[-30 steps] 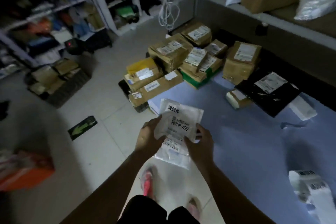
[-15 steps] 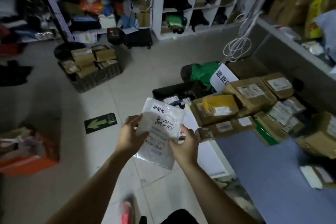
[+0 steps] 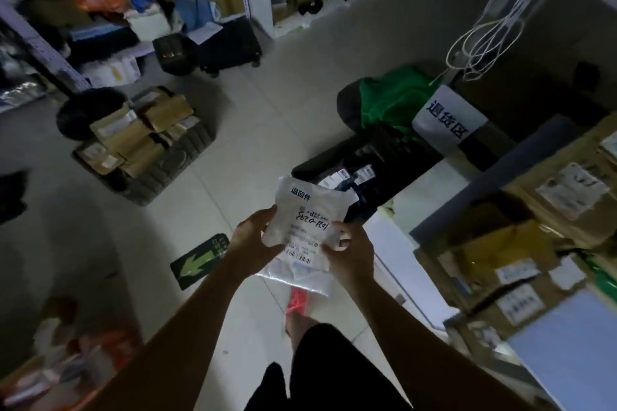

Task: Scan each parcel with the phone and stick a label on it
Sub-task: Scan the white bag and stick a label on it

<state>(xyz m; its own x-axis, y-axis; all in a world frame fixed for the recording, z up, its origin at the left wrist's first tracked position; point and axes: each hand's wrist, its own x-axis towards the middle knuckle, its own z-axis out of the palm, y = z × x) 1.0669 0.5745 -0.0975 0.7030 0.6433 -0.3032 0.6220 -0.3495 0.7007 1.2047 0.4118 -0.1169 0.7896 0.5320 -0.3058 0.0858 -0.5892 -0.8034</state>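
The left hand (image 3: pixel 252 238) and the right hand (image 3: pixel 351 255) each grip a side of a white parcel bag (image 3: pixel 309 217), fingers curled round its edges. The bag hangs in the air above the tiled floor (image 3: pixel 253 130), its printed label facing up. Cardboard boxes (image 3: pixel 521 243) crowd the desk (image 3: pixel 567 347) to the right. A crate of boxes (image 3: pixel 140 143) sits on the floor to the left.

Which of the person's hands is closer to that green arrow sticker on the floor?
Left. The left hand holds the white parcel just beside the green arrow sticker; the right hand grips the parcel's other edge, farther away.
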